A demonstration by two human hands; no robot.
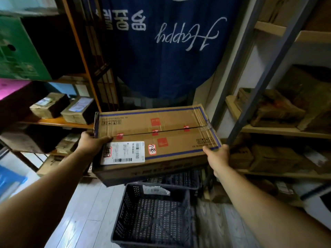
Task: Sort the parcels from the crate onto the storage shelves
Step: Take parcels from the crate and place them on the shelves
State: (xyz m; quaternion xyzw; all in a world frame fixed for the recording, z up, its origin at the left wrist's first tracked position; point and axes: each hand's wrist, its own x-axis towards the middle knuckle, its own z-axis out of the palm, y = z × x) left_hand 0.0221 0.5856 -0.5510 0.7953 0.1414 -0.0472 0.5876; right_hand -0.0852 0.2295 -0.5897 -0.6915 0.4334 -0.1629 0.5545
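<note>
Head view shows a box [161,136] held in the air above a dark crate [154,217], with the left hand [91,142] gripping its left edge, thumb on top just beside the white label [123,153] and fingers hidden beneath. The right hand [217,154] clasps the near right corner, fingers wrapped under. Shelves [279,131] holding parcels [49,104] stand beyond the fingers on both sides, apart from the box.

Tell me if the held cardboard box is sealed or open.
Shut: the cardboard box has both top flaps flat and meeting, with red stickers across the seam.
</note>
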